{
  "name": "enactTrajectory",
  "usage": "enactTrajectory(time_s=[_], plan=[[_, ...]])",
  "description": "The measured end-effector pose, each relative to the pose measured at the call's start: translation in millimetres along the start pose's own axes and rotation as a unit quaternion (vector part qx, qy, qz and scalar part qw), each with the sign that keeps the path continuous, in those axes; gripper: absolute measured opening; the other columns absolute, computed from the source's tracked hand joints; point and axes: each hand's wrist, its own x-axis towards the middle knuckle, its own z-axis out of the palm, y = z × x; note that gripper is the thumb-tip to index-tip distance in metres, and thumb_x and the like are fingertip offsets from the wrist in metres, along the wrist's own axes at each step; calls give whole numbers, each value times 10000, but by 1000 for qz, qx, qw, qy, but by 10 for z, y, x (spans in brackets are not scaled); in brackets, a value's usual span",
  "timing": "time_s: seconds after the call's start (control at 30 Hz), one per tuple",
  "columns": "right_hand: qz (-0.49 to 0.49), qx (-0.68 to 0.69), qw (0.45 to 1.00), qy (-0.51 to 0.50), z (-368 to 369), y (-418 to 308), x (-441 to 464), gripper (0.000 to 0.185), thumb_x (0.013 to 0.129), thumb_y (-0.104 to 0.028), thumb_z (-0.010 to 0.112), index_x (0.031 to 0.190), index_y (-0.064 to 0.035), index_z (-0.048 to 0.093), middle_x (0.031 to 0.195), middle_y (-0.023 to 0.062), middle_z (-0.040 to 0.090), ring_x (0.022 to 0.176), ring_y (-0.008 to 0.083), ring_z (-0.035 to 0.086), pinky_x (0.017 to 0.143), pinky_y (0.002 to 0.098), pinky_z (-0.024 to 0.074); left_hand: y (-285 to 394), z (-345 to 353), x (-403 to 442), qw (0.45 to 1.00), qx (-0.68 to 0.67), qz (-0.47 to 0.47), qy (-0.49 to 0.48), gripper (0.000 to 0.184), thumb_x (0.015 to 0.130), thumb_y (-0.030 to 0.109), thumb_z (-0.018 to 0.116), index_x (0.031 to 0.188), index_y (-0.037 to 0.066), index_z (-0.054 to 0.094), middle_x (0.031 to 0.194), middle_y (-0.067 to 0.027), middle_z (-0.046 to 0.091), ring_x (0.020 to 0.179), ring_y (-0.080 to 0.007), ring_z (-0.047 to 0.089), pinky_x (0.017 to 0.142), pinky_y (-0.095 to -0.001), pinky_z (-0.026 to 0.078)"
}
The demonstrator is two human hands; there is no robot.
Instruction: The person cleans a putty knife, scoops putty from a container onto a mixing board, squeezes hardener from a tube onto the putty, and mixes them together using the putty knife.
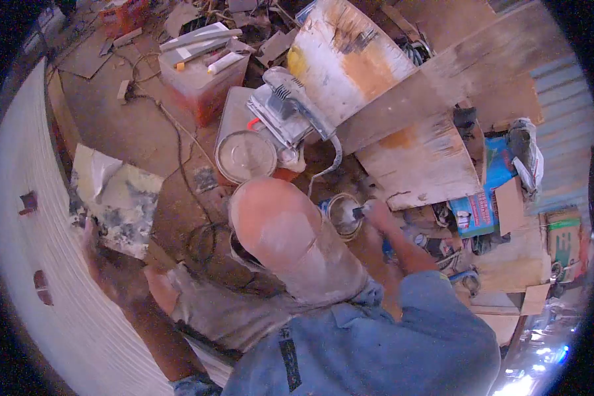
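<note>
The left hand [105,267] grasps the board [125,214] by its edge, seemingly for steadiness — the right hand [377,216] clasps a tool [358,213] at the can [347,235], handily near the knee [277,224].

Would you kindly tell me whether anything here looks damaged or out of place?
Yes. The large board at the top looks worn: its white surface is broken by brown patches and a yellow blotch. The smaller board by the left hand has dark smears.

Left hand [102,264]: contact with stained board [120,195] indistinct. Dark tool [358,212] in right hand [378,218]: tip unclear at can [331,212]. Corrugated sheet [564,119]: right side cut off.
</note>
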Motion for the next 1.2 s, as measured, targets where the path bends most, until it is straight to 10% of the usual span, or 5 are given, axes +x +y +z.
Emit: enactTrajectory(time_s=[0.1,0.37,0.53,0.9,1.2], plan=[[-73,84,982,155,-351,143,-301,251,835,-215,677,1015,-47,724,912,144,727,750,273,678,694,395,528,-88,-5,15,999,-33,-16,-4,514,963,291,551,1378,-8,501,1387,-135,514,1285,-255,497,1095,-421,397],[21,382,920,86,-2414,-1246,-1171,207,934,-123,637,1108,-30,703,890,21,676,734,101,629,627,284,539,-120,349,-133,987,-72,-124,-78,459,910,206,602,1286,-50,541,1258,-134,589,1156,-231,583,987,-364,472],[-119,431,864,233,-3152,-2312,-1448,258,953,-141,579,1127,11,694,1023,75,711,891,150,647,842,346,536,42,670,-303,981,-41,-150,-116,457,898,181,611,1280,-58,540,1185,-115,647,1060,-198,649,947,-343,503],[-563,265,759,194,-2804,-4053,-1309,334,931,-122,614,1259,-65,649,1381,212,560,1275,372,551,1082,456,421,304,705,-410,931,-202,-269,-142,444,915,145,610,1298,-48,497,1171,-138,652,1018,-218,678,920,-379,554],[-535,100,786,293,-3049,-3922,-1309,275,865,-35,643,1130,-33,713,1297,204,618,1204,378,590,1035,451,454,315,601,-467,956,-172,-192,-141,488,877,175,618,1288,-64,508,1201,-132,634,1085,-229,644,949,-368,507]])
